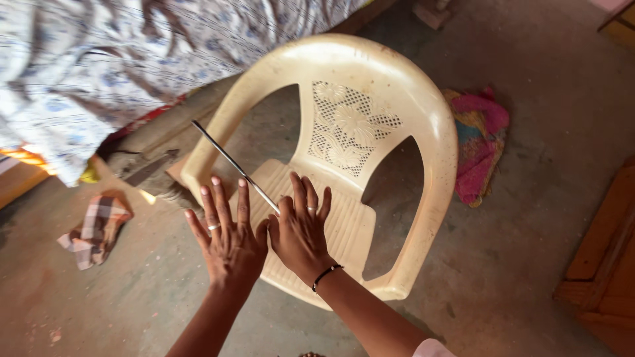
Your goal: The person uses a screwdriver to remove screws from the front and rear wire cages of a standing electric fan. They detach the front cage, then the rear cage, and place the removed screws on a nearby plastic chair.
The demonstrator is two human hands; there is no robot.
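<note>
A cream plastic chair with a lattice back stands on the concrete floor in front of me. My left hand is spread flat with fingers apart, hovering over the chair's front left corner. My right hand lies beside it over the seat, fingers extended, wearing a ring and a black wrist thread. A long thin metal rod slants up to the left from between the two hands; its lower end is pinched at my right thumb and forefinger.
A bed with a blue-flowered white sheet fills the upper left. A checked cloth lies on the floor at left. A pink and multicoloured cloth lies right of the chair. Wooden furniture stands at the right edge.
</note>
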